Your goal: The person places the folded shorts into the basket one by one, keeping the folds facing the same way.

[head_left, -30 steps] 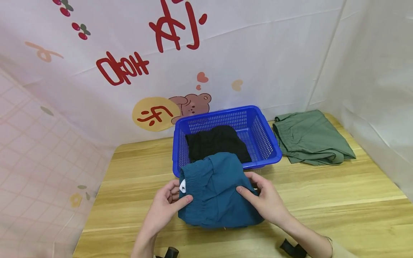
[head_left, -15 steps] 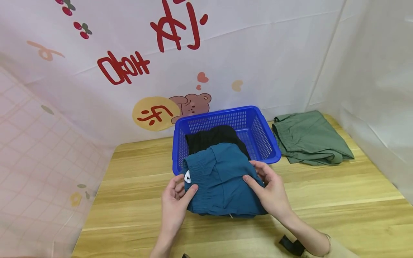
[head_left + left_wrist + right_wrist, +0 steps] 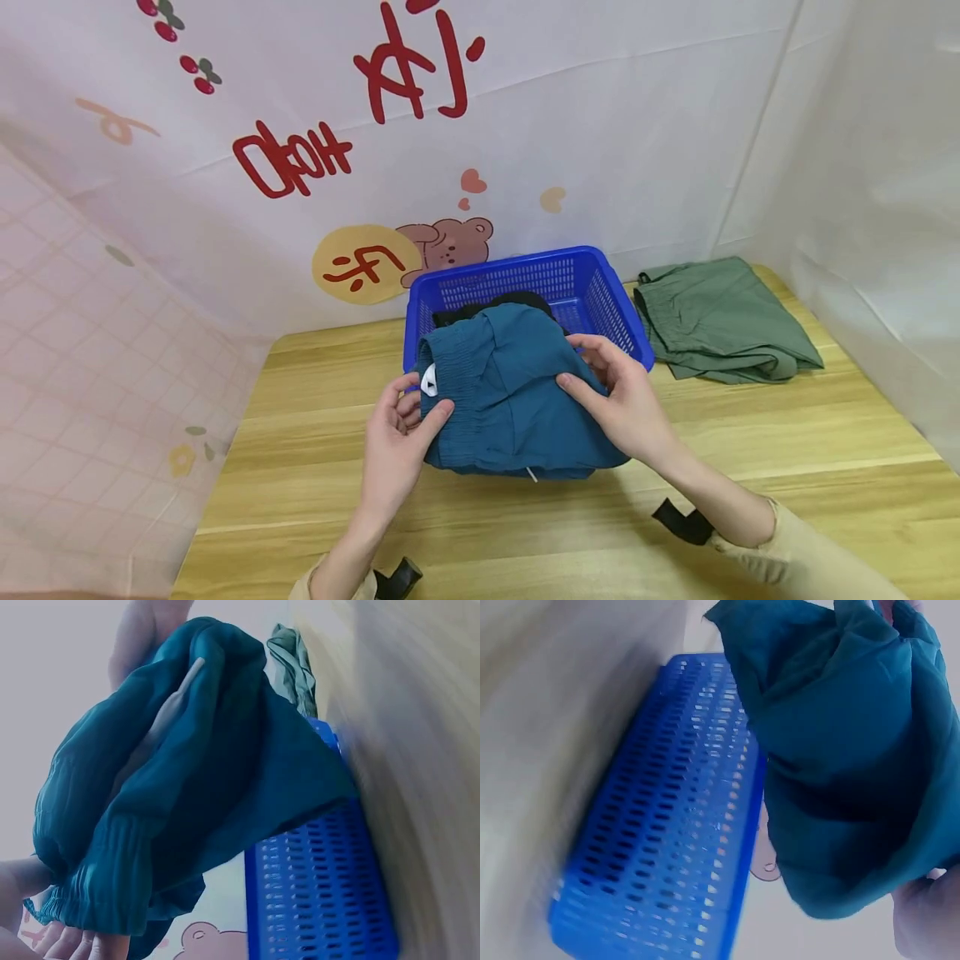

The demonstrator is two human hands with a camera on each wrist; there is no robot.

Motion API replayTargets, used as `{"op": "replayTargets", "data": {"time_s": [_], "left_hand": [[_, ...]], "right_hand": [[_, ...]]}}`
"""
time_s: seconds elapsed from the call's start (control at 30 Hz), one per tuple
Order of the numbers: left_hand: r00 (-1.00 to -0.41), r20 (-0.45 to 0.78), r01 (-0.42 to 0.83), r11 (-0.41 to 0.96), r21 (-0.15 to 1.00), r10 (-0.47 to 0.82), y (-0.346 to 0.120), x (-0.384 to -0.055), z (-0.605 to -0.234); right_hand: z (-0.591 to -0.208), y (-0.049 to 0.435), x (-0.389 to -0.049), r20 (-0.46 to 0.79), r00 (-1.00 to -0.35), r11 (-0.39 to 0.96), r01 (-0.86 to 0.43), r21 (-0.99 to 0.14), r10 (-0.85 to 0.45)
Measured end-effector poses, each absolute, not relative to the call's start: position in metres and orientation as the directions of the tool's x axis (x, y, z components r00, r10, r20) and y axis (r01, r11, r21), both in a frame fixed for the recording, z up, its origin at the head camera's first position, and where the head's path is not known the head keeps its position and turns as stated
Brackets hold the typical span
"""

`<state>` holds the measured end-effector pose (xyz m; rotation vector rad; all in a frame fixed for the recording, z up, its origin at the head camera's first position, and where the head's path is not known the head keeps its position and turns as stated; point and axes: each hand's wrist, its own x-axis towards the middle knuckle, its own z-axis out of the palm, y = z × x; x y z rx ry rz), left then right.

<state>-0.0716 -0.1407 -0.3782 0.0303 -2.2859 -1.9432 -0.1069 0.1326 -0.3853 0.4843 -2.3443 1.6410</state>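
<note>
Folded teal shorts [image 3: 517, 400] with a gathered elastic waistband hang between both hands, over the near edge of a blue plastic basket [image 3: 611, 287]. My left hand [image 3: 397, 437] grips the waistband end, thumb on top and fingers beneath, beside a white tag. At the opposite end my right hand [image 3: 626, 400] pinches the cloth, thumb above. In the left wrist view a pale drawstring [image 3: 169, 705] dangles from the shorts, which are held above the table. Black folded clothing [image 3: 525, 298] lies in the basket, mostly hidden behind the shorts.
Folded green clothing [image 3: 731, 317] lies on the wooden table [image 3: 315, 417] right of the basket. A white printed sheet [image 3: 637, 125] hangs right behind the basket, and sheets also stand at both sides. Black straps [image 3: 686, 523] are near the wrists.
Both hands have carried the teal shorts forward and up, from in front of the basket to over its near side. More of the black clothing is now covered.
</note>
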Motion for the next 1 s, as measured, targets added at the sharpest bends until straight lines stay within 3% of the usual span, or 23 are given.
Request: {"op": "replayTargets", "data": {"time_s": [0.37, 0.63, 1.0], "left_hand": [[-0.987, 0.128, 0.103, 0.240, 0.965, -0.092, -0.148, -0.118, -0.345], [-0.982, 0.162, 0.143, 0.186, 0.972, -0.092, -0.151, -0.156, -0.337], [-0.986, 0.137, 0.107, 0.280, 0.954, -0.092, -0.154, -0.184, -0.332]], "right_hand": [[-0.345, 0.131, -0.154, 0.311, -0.929, 0.413, -0.368, -0.833, -0.201], [-0.322, 0.122, -0.195, 0.289, -0.928, 0.461, -0.369, -0.807, -0.236], [-0.315, 0.117, -0.229, 0.213, -0.935, 0.514, -0.336, -0.789, -0.283]]}}
